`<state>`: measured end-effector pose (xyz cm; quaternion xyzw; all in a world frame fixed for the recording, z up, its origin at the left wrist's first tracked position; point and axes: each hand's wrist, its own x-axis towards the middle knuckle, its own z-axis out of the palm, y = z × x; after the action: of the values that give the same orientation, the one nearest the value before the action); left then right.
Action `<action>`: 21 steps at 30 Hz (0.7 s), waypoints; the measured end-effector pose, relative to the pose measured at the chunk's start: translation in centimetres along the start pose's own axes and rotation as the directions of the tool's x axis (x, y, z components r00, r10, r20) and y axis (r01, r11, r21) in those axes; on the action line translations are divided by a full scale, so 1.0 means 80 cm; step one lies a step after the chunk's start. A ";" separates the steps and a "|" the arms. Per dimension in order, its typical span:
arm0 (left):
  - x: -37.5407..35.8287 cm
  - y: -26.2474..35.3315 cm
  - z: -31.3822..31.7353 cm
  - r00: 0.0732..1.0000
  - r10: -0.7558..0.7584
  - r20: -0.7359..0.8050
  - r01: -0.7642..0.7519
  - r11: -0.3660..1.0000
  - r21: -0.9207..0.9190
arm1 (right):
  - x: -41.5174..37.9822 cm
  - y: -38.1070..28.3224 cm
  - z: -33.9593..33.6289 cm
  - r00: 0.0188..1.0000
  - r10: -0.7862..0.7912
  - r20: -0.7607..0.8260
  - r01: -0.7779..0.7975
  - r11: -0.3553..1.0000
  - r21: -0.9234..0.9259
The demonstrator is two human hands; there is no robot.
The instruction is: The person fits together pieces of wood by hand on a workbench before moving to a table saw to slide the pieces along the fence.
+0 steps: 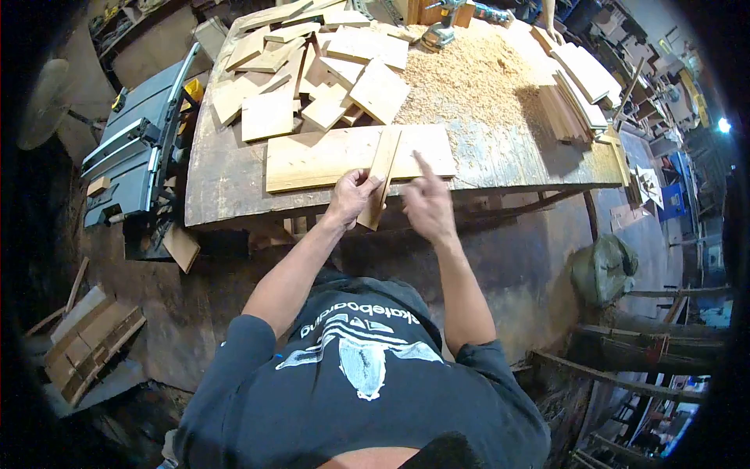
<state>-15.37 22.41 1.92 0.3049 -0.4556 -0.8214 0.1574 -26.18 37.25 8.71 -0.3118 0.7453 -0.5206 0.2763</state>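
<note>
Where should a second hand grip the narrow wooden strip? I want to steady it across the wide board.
Probably the far end of the narrow strip, from above, pinching its long edges. The left hand already holds the near end overhanging the workbench, while the far end lies flat and uncovered on the wide board.

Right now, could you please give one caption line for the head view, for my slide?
Left hand holds a narrow wood strip across a wide board on the workbench; right hand points one finger.

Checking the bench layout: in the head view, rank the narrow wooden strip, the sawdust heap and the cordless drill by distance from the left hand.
1. Narrow wooden strip: in the left hand grip, bench front edge.
2. Sawdust heap: mid-bench, toward the right.
3. Cordless drill: far edge.
</note>
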 end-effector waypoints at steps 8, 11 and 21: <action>-0.013 -0.014 0.002 0.948 0.307 -0.083 -0.268 0.912 0.310 | 0.003 -0.011 0.022 0.974 0.029 0.226 0.018 0.979 -0.204; -0.015 -0.018 0.003 0.929 0.360 -0.086 -0.330 0.911 0.247 | -0.002 -0.014 0.023 0.974 -0.035 0.223 0.059 0.993 -0.099; -0.050 0.016 0.020 0.991 0.132 -0.031 -0.136 0.966 -0.220 | -0.018 0.019 0.049 0.984 -0.151 -0.099 0.160 0.983 0.089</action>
<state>-13.40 24.88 5.08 0.2609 -0.3796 -0.8519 0.2491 -22.61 36.34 6.16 -0.3311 0.7045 -0.5898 0.2150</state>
